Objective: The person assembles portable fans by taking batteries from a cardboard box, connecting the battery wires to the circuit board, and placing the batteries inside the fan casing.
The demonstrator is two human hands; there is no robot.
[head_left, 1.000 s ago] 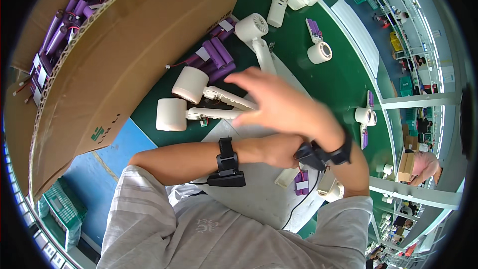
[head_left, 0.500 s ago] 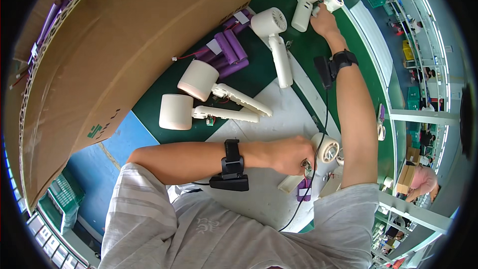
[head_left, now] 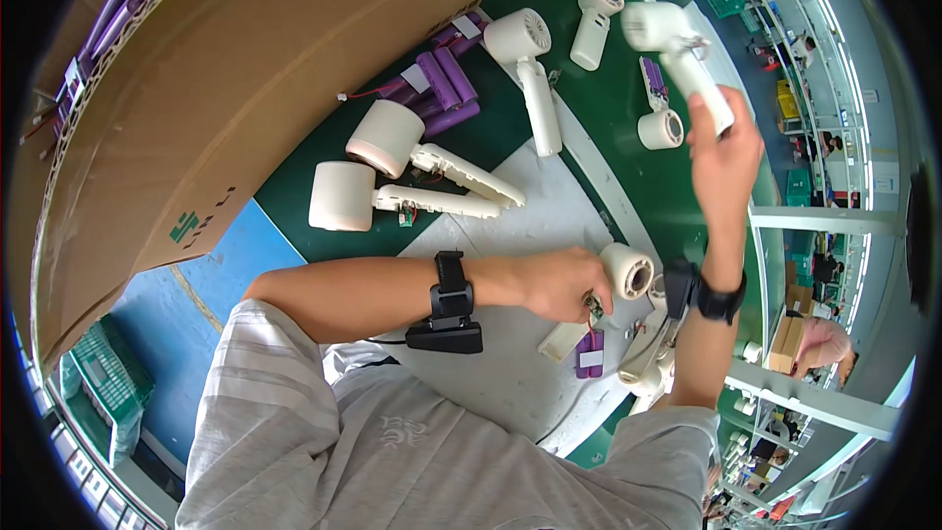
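Note:
My right hand [head_left: 727, 147] is closed round the handle of a white handheld fan [head_left: 692, 69], holding it up over the green worktop, its head pointing away and slightly blurred. Nearer me, my left hand [head_left: 564, 285] has its fingers pinched at a small green circuit board [head_left: 593, 309]. Right beside those fingers is a white fan head [head_left: 628, 270] with a round opening. Below lie a purple battery pack [head_left: 591, 355] and a white handle shell [head_left: 563, 341]. Past the left hand rest two opened white fans [head_left: 386, 137], [head_left: 342, 196] with their handles toward the middle.
A large cardboard box [head_left: 255, 69] stands at the left, more purple cells inside it. Purple battery packs [head_left: 446, 83] lie against it. Other white fans [head_left: 535, 88], [head_left: 592, 27] and an opened one with purple cells [head_left: 660, 128] lie on the green surface. White parts [head_left: 643, 363] sit near my right forearm.
My right hand has come back toward me and to the right, lifting a white fan. The opened fan with purple cells now shows on the green surface. My left hand has hardly moved.

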